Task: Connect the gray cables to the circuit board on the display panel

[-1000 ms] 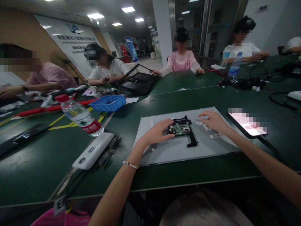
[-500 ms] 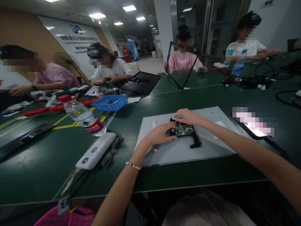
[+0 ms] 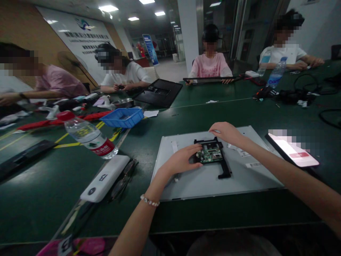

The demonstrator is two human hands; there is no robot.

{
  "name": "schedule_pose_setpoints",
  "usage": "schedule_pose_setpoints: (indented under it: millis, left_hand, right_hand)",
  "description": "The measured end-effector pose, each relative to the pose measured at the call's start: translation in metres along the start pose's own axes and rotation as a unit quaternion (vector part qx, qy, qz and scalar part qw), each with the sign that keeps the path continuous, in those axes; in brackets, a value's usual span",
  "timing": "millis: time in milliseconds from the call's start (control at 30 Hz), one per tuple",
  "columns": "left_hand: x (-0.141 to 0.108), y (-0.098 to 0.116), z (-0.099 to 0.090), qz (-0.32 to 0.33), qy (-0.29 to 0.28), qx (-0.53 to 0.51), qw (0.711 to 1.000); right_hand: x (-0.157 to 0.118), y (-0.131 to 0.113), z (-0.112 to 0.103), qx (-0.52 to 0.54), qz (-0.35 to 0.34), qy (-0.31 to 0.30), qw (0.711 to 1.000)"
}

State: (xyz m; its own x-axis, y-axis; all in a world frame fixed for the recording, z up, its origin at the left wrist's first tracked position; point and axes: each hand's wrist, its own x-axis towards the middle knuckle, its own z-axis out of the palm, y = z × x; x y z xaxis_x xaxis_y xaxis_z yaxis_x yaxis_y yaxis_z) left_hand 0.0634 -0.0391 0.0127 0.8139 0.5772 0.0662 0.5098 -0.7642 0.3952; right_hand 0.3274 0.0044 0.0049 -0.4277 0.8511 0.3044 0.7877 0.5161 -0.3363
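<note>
Green circuit board (image 3: 209,152) in black bracket (image 3: 225,169), on grey panel (image 3: 191,185). Left hand (image 3: 182,159): grip wide, at board's left edge. Right hand (image 3: 228,133) near far corner, hold unclear. Best steadied by edges.

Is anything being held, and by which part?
The left hand spans the left end of the green circuit board; whether it grips is unclear. Whether the right hand, near the far edge of the black bracket, pinches anything is unclear.

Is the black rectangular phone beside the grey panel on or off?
On: the black rectangular phone shows a brightly lit white-and-pink screen.
</note>
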Motion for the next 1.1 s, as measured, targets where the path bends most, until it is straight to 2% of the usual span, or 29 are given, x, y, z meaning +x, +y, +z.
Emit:
schedule_pose_setpoints:
  millis: [167, 333, 533, 867, 1100]
  left_hand:
    - [-0.001, -0.001, -0.002, -0.003, 0.003, 0.003, 1.0]
    - [-0.002, 0.001, -0.007, -0.01, -0.014, 0.016, 1.0]
    - [-0.003, 0.0, -0.01, -0.024, -0.031, 0.024, 0.999]
    - [0.0, 0.002, -0.008, -0.011, -0.024, 0.064, 0.998]
    - [0.004, 0.007, -0.004, 0.0, -0.026, 0.098, 0.995]
  right_hand:
    - [-0.033, 0.023, -0.005, -0.02, 0.022, -0.002, 1.0]
    - [-0.051, 0.033, 0.005, 0.058, 0.049, -0.01, 0.997]
    - [-0.052, 0.028, 0.007, 0.058, 0.049, 0.0, 0.997]
    - [-0.05, 0.021, 0.01, -0.042, 0.03, 0.01, 0.999]
    - [-0.056, 0.025, 0.007, -0.034, 0.021, 0.08, 0.996]
